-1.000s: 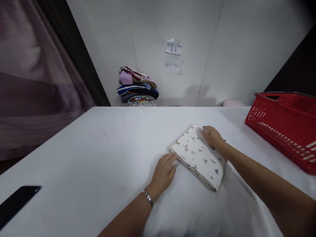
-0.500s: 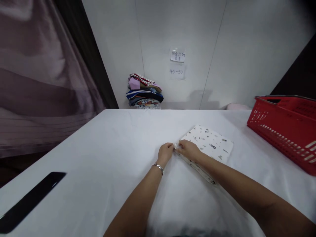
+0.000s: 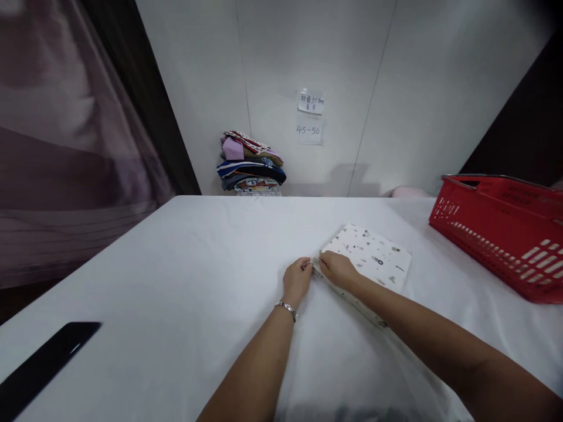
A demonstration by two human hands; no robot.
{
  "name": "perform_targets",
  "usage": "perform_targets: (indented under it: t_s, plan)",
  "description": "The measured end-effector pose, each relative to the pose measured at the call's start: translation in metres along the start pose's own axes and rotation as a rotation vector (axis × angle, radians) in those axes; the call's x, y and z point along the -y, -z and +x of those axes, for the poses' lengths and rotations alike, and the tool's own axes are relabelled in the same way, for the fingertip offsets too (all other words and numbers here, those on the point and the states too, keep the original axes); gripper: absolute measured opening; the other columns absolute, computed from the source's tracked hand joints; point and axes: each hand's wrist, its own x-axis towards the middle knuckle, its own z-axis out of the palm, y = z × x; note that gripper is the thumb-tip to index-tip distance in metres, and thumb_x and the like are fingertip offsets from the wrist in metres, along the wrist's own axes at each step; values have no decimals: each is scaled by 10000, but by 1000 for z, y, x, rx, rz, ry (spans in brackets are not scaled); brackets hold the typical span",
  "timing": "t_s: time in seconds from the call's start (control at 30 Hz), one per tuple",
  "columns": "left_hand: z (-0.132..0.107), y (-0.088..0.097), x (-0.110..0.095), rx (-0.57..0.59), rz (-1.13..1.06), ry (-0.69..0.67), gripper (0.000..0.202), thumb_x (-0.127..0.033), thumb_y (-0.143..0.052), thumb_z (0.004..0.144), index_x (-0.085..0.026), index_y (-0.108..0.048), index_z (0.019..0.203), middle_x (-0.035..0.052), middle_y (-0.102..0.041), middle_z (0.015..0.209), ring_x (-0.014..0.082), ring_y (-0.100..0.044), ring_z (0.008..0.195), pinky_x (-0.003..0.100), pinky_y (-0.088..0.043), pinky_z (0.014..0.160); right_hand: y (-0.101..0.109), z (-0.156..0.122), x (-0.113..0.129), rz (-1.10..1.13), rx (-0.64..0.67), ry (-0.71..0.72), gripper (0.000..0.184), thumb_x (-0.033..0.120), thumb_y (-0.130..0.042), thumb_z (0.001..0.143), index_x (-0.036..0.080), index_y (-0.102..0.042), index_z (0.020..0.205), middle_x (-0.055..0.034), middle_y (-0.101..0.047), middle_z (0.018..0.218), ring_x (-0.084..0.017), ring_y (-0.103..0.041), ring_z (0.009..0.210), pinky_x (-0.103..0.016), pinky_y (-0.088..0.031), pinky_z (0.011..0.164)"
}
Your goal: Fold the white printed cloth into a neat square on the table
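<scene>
Toward the left edge of the white surface (image 3: 211, 281), at its near end, lies a flat black object (image 3: 48, 363), partly out of view. Farther in, right of the surface's middle, the left hand (image 3: 297, 278), with a silver bracelet (image 3: 288, 309) at its wrist, has its fingers drawn narrow and pinches the left corner of a folded cloth (image 3: 369, 252). The right hand (image 3: 338, 268) is closed on that same corner, just beside it. A second ago the right hand was on the cloth's far side; since then it has come to this corner (half a second ago it was already there), so the work now seems centred on that corner's layers. The cloth is white with small scattered motifs, some grey and some greenish, lying flat and skewed to the surface's far edge, its near side showing stacked folds. Near the right edge stands a red basket (image 3: 497, 228); beyond the far edge, left of centre, rises a pile of fabrics (image 3: 252, 167).
</scene>
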Motion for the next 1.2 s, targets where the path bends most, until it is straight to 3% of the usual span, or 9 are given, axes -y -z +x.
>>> perform_targets:
  t_s: [0.27,0.43,0.6,0.83,1.0,1.2]
  plan:
    - [5,-3,6,-8,-75,-28,261,-268,-536,808,-207,-629,1044,16,-697,868,129,-618,757,242,-449,693,1,-3,7,-6,-7,-4,194,252,-375,908,193,-560,893,-57,-618,923,-166,-572,830,-249,-340,647]
    - [7,-6,11,-8,-160,-49,283,-231,-512,808,-197,-606,1073,5,-691,821,113,-620,722,230,-455,682,1,-4,13,-18,18,-46,216,354,-442,886,193,-562,967,-73,-613,978,-186,-575,860,-253,-349,645]
    - [9,-7,13,-42,-183,-39,293,-218,-512,801,-179,-603,1076,18,-692,858,119,-621,750,236,-462,717,-3,-2,7,34,7,-74,196,299,-408,898,197,-572,936,-59,-627,952,-176,-575,860,-249,-345,662]
    - [11,-3,8,-12,-15,-18,305,-255,-514,813,-176,-619,1089,55,-678,1023,169,-613,913,282,-443,826,-4,-2,-1,152,-62,-101,233,298,-387,901,203,-576,805,-32,-647,853,-158,-566,781,-241,-327,643]
    - [11,-2,5,-13,98,-84,240,-277,-508,820,-193,-658,988,53,-658,1028,163,-602,888,275,-432,804,-5,0,0,123,-98,-121,263,321,-386,901,201,-534,720,-25,-626,773,-153,-546,719,-247,-299,600]
    - [12,-4,4,-48,141,-74,183,-299,-519,808,-191,-652,871,50,-666,912,166,-597,839,268,-423,740,-10,1,2,73,-96,-100,221,307,-387,906,202,-546,793,-35,-625,859,-155,-553,795,-246,-306,633]
